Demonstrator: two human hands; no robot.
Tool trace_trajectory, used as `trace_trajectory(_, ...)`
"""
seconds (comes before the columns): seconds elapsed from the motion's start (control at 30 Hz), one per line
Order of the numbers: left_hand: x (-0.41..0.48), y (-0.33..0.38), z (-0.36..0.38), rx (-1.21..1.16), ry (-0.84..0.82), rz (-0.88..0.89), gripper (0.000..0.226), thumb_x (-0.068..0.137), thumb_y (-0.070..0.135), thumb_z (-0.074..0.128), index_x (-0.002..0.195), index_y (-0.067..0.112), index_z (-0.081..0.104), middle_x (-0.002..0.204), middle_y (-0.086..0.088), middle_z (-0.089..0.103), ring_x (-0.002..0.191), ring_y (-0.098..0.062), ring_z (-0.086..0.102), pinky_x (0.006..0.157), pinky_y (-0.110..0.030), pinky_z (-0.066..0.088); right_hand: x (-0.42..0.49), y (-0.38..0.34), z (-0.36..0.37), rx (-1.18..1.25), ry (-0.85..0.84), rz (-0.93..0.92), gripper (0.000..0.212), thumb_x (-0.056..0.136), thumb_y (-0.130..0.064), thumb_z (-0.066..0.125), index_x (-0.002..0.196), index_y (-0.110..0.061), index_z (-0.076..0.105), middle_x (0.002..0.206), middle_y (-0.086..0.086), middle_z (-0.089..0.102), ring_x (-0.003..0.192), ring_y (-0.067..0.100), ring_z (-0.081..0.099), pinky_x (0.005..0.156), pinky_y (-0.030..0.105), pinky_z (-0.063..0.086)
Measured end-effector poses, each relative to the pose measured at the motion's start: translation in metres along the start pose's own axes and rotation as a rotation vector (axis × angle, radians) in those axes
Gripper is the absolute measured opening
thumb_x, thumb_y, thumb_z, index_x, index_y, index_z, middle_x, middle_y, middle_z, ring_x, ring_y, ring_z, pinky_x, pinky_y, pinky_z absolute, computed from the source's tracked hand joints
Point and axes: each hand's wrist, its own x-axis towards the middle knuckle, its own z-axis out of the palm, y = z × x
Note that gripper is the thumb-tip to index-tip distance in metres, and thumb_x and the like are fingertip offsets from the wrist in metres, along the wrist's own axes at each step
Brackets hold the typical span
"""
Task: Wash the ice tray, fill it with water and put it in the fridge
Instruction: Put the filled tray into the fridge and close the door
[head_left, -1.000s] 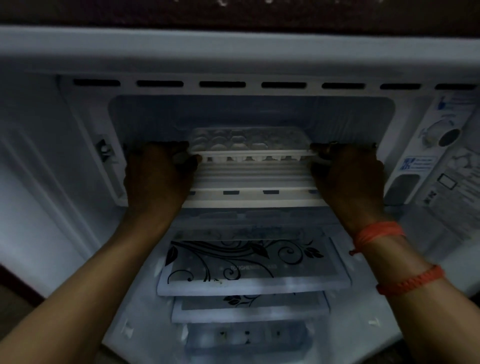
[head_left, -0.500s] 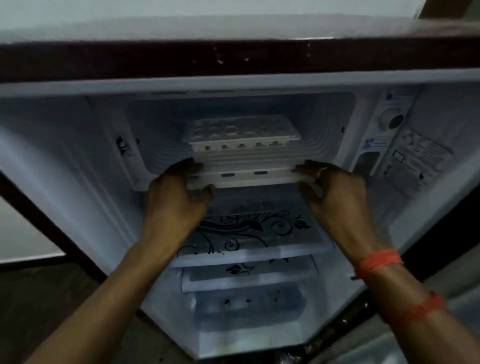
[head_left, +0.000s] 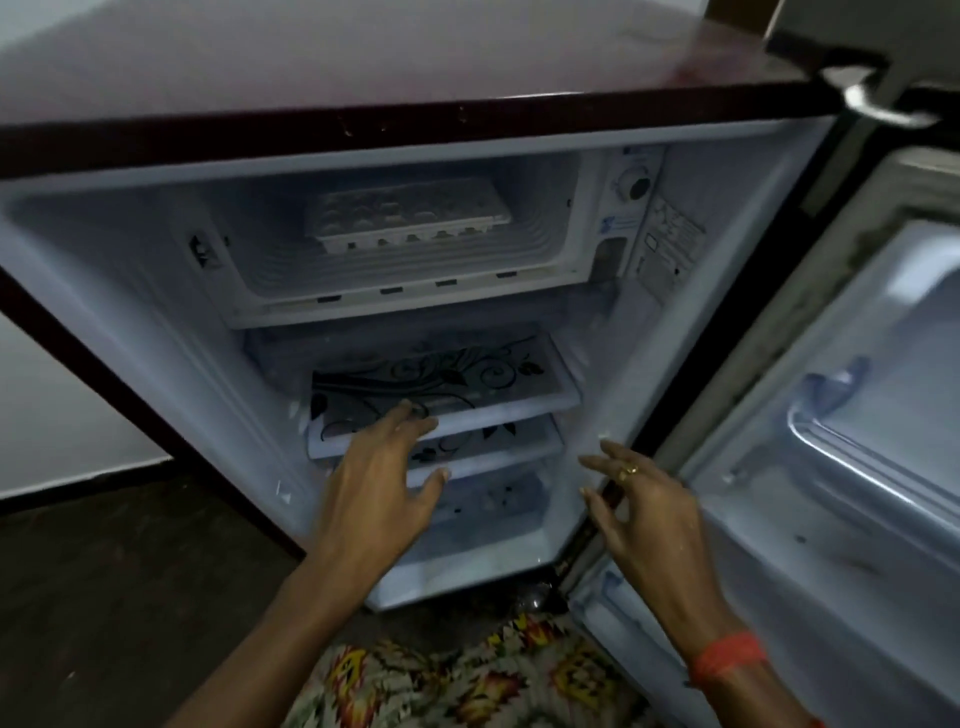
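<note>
Ice tray (head_left: 410, 215): sits level in the freezer compartment (head_left: 415, 270); left hand (head_left: 379, 483), right hand (head_left: 644, 506) empty, fingers (head_left: 405, 423) loosely spread; door (head_left: 857, 415) probably wants a gentle swing shut, lest water slop.

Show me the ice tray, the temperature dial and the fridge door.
ice tray (head_left: 408, 212), head view, top of its cells
temperature dial (head_left: 638, 187), head view, its knob
fridge door (head_left: 878, 525), head view, inner lining
</note>
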Motion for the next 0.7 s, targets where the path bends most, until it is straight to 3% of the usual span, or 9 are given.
trace_trajectory(0.3, -0.077, 0.049, 0.046, -0.038, -0.213, 0.065, 0.053, 0.088, 0.035, 0.075, 0.138, 0.023, 0.060, 0.153, -0.001, 0.047, 0.135, -0.027, 0.050, 0.103, -0.035, 0.044, -0.119, 0.045, -0.047, -0.055, -0.011, 0.283, 0.032, 0.085, -0.022, 0.081, 0.116, -0.027, 0.075, 0.129, 0.003, 0.069, 0.115, 0.025, 0.067, 0.094, 0.039, 0.055)
trace_trajectory(0.57, -0.130, 0.136, 0.078, -0.068, -0.405, 0.176, 0.053, 0.093, 0.038, 0.068, 0.143, 0.028, 0.054, 0.155, 0.002, 0.045, 0.138, -0.023, 0.045, 0.106, -0.033, 0.041, -0.196, 0.073, -0.097, -0.016, 0.053, 0.482, 0.026, 0.089, -0.025, 0.077, 0.115, -0.024, 0.076, 0.129, 0.004, 0.069, 0.118, 0.022, 0.064, 0.096, 0.023, 0.042)
trace_trajectory(0.7, -0.148, 0.186, 0.090, -0.081, -0.437, 0.272, 0.052, 0.089, 0.037, 0.071, 0.139, 0.027, 0.057, 0.149, 0.000, 0.052, 0.134, -0.024, 0.050, 0.104, -0.037, 0.046, -0.233, 0.084, -0.130, 0.010, 0.124, 0.559, 0.023, 0.091, -0.027, 0.075, 0.114, -0.026, 0.075, 0.127, 0.001, 0.069, 0.117, 0.020, 0.064, 0.094, 0.025, 0.046)
